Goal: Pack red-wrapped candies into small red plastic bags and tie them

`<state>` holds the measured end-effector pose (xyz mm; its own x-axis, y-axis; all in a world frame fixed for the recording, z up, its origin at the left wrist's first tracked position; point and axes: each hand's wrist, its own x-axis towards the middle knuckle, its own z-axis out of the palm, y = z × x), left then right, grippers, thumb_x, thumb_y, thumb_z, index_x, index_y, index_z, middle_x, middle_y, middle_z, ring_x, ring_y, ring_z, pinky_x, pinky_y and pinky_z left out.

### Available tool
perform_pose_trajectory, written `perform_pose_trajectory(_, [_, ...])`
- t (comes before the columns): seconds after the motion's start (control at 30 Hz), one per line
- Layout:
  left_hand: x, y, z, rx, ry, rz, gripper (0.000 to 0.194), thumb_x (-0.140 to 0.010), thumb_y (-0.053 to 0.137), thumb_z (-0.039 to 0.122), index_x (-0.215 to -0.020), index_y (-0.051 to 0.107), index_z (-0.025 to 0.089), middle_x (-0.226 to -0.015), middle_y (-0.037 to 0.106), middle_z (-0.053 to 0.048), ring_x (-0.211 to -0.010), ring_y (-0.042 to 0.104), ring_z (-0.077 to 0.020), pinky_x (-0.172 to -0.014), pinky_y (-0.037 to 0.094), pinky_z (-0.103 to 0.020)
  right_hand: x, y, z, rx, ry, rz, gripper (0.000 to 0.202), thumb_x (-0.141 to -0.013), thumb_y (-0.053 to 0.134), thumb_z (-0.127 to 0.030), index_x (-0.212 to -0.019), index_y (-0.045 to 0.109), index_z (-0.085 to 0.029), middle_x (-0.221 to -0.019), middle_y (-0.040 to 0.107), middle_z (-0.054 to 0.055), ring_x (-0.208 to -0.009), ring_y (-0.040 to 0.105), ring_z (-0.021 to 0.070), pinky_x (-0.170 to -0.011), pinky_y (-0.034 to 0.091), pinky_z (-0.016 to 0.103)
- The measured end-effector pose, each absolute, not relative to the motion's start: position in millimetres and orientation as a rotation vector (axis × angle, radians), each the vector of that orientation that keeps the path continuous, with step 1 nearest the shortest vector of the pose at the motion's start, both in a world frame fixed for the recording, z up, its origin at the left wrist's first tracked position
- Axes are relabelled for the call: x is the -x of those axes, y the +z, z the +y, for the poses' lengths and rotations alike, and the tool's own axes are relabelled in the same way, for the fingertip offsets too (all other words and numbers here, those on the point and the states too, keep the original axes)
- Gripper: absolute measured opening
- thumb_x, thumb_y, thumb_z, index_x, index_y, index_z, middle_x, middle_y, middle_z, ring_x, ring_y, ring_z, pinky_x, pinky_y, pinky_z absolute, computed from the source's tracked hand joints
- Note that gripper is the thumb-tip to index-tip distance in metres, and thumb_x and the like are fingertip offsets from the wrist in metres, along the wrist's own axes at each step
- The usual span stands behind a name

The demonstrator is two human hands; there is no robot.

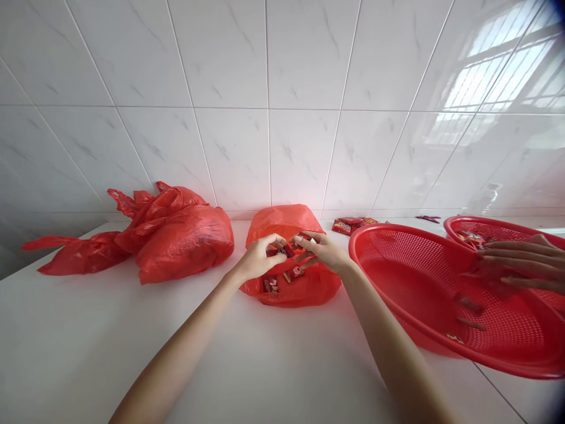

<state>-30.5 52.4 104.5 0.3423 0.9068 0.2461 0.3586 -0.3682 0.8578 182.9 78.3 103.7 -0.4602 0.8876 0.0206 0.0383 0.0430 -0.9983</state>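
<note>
The bare left hand (pixel 263 257) partly covers the small dark-red wrapped packets (pixel 271 285) inside the open, thin red plastic bag (pixel 293 299), and their print is too small to read. The bare right hand (pixel 325 250) hides part of the packet it holds. Both forearms run off the near edge. Whatever fills the knotted, bulging red plastic bags (pixel 188 241) at left stays out of sight. The near oval red plastic basket (pixel 410 282) hides part of the far one (pixel 489 222); both are cut off at right, as is a co-worker's blurred hand (pixel 525 262). Blurred shapes (pixel 470 304) inside the near basket cannot be identified.
</note>
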Motion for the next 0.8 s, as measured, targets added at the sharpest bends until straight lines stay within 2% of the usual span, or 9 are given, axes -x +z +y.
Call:
perform_pose_trajectory(0.1, [34, 103, 54, -1.878, 0.906, 1.151, 0.036, -0.077, 0.073, 0.03, -0.112, 0.068, 0.023, -0.112, 0.07, -0.008, -0.108, 0.064, -0.0262, -0.096, 0.048, -0.04, -181, 105, 76, 0.974, 1.498, -1.611, 0.042, -0.086, 0.063, -0.057, -0.104, 0.066, -0.019, -0.113, 0.065, 0.01, -0.072, 0.072, 0.0174, -0.063, 0.063, 0.031])
perform_pose_trajectory(0.17, [31, 104, 53, -1.814, 0.933, 1.088, 0.038, -0.081, 0.071, 0.036, -0.116, 0.068, 0.022, -0.117, 0.07, -0.008, -0.112, 0.063, -0.0259, -0.1, 0.047, -0.041, -180, 106, 75, 0.962, 1.5, -1.616, 0.044, -0.087, 0.062, -0.057, -0.108, 0.066, -0.019, -0.115, 0.065, 0.01, -0.071, 0.072, 0.0171, -0.063, 0.063, 0.032])
perform_pose_trajectory(0.27, [22, 104, 51, -1.635, 0.991, 0.925, 0.04, -0.087, 0.064, 0.046, -0.116, 0.07, 0.019, -0.119, 0.07, -0.01, -0.107, 0.066, -0.0245, -0.098, 0.049, -0.041, -177, 107, 73, 0.942, 1.497, -1.637, 0.045, -0.087, 0.062, -0.057, -0.111, 0.067, -0.02, -0.11, 0.067, 0.009, -0.072, 0.072, 0.0171, -0.065, 0.063, 0.031])
perform_pose_trajectory(0.33, [16, 103, 51, -1.521, 1.023, 0.872, 0.043, -0.086, 0.065, 0.049, -0.115, 0.071, 0.018, -0.118, 0.07, -0.01, -0.101, 0.067, -0.0238, -0.095, 0.051, -0.04, -175, 106, 73, 0.941, 1.513, -1.657, 0.046, -0.087, 0.061, -0.058, -0.11, 0.067, -0.019, -0.101, 0.069, 0.008, -0.073, 0.072, 0.018, -0.066, 0.063, 0.031])
perform_pose_trajectory(0.47, [13, 100, 53, -1.404, 1.105, 0.863, 0.038, -0.08, 0.073, 0.043, -0.11, 0.074, 0.018, -0.115, 0.072, -0.009, -0.1, 0.068, -0.0228, -0.096, 0.05, -0.04, -173, 103, 75, 0.95, 1.558, -1.668, 0.047, -0.085, 0.06, -0.063, -0.097, 0.068, -0.018, -0.093, 0.07, 0.007, -0.075, 0.074, 0.021, -0.066, 0.063, 0.034])
perform_pose_trajectory(0.6, [18, 101, 56, -1.354, 1.159, 0.918, 0.033, -0.076, 0.075, 0.037, -0.102, 0.076, 0.016, -0.108, 0.074, -0.01, -0.094, 0.069, -0.0227, -0.095, 0.05, -0.041, -175, 103, 76, 0.908, 1.595, -1.632, 0.047, -0.088, 0.057, -0.063, -0.104, 0.067, -0.02, -0.106, 0.07, 0.008, -0.078, 0.074, 0.0196, -0.072, 0.063, 0.034])
perform_pose_trajectory(0.7, [21, 103, 59, -1.377, 1.177, 0.996, 0.027, -0.074, 0.073, 0.032, -0.096, 0.077, 0.016, -0.099, 0.075, -0.009, -0.087, 0.068, -0.0204, -0.088, 0.051, -0.037, -177, 103, 78, 0.919, 1.61, -1.56, 0.048, -0.089, 0.055, -0.062, -0.116, 0.061, -0.023, -0.103, 0.071, 0.007, -0.067, 0.072, 0.0165, -0.062, 0.061, 0.029])
perform_pose_trajectory(0.8, [25, 103, 62, -1.454, 1.171, 1.092, 0.022, -0.075, 0.066, 0.029, -0.09, 0.077, 0.017, -0.086, 0.074, -0.005, -0.078, 0.064, -0.0174, -0.08, 0.049, -0.033, -179, 102, 82, 0.94, 1.587, -1.503, 0.046, -0.089, 0.055, -0.063, -0.105, 0.059, -0.02, -0.082, 0.071, 0.005, -0.049, 0.064, 0.0132, -0.041, 0.047, 0.022])
